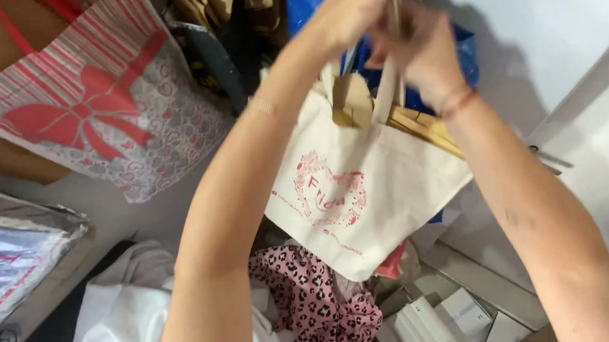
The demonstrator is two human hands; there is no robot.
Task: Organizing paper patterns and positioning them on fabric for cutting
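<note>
Tote bag (379, 182), one, cream with a pink heart print, hangs mid-scene, lifted by its straps (386, 94). Left hand (346, 18) and right hand (418, 49) are both clenched around those straps at the far top. One striped gift bag (93, 97) lies far left; one leopard-print cloth (312, 299) sits near, below the tote.

**Bare arms, one thread bracelet**

Both forearms are bare, with no sleeves in view. The right hand (415, 49) has a thin red thread bracelet (459, 102) around its wrist. The left hand (343, 18) wears no ring or watch; a faint pale band crosses the left wrist (262, 105).
</note>
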